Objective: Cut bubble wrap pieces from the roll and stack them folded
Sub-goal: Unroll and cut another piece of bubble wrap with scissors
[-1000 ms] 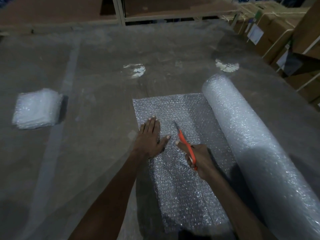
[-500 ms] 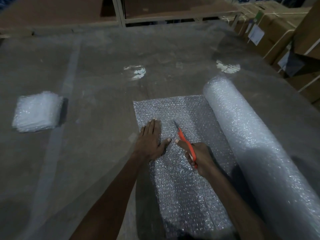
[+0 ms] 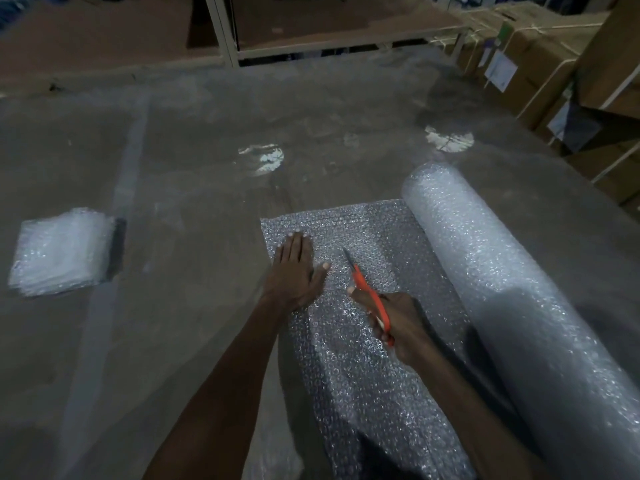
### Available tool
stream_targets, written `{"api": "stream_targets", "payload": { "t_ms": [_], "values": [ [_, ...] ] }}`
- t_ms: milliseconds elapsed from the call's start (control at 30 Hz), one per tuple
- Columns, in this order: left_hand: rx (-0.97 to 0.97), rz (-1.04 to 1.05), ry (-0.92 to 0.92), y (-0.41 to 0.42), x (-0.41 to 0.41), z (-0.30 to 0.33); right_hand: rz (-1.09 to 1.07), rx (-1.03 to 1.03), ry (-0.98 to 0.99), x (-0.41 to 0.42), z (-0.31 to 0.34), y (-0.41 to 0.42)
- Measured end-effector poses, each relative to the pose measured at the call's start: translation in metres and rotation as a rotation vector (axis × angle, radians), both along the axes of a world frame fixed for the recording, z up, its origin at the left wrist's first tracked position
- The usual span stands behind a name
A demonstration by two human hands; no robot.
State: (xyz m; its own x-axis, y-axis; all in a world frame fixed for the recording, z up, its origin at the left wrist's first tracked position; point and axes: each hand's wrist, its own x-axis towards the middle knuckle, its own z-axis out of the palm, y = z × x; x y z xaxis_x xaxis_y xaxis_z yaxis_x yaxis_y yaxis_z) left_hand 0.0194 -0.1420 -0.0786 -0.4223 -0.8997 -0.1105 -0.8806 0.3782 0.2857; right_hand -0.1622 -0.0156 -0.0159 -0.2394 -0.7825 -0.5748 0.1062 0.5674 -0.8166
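Far to the left, a stack of folded pieces (image 3: 64,251) already sits on the table (image 3: 194,116), so some rounds look finished. Mid-frame, the left hand (image 3: 294,271) presses flat, fingers straight, on the unrolled sheet (image 3: 374,386). The right hand (image 3: 401,323) grips orange scissors (image 3: 369,296) partway along a cut. Rightmost, the roll (image 3: 512,306) remains thick; folding this piece is still ahead.

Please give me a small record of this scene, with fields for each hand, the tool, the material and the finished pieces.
left hand: left hand flat, pressing the unrolled sheet
right hand: right hand grips the orange scissors, blades pointing away along the sheet
material: bubble wrap roll lies right of the sheet
finished pieces: folded stack far left on the table
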Motion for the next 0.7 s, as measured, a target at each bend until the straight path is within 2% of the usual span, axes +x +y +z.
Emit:
{"api": "stream_targets", "payload": {
  "t_ms": [200,367,700],
  "values": [
    [-0.015,0.013,0.005,0.0,0.0,-0.002,0.008,0.003,-0.04,-0.003,-0.004,0.001],
    [-0.032,0.013,0.008,0.0,0.001,-0.005,0.018,0.02,0.021,-0.002,-0.001,-0.005],
    [-0.036,0.012,0.01,0.0,0.001,-0.004,0.023,0.025,0.015,0.002,0.0,-0.017]
  ]
}}
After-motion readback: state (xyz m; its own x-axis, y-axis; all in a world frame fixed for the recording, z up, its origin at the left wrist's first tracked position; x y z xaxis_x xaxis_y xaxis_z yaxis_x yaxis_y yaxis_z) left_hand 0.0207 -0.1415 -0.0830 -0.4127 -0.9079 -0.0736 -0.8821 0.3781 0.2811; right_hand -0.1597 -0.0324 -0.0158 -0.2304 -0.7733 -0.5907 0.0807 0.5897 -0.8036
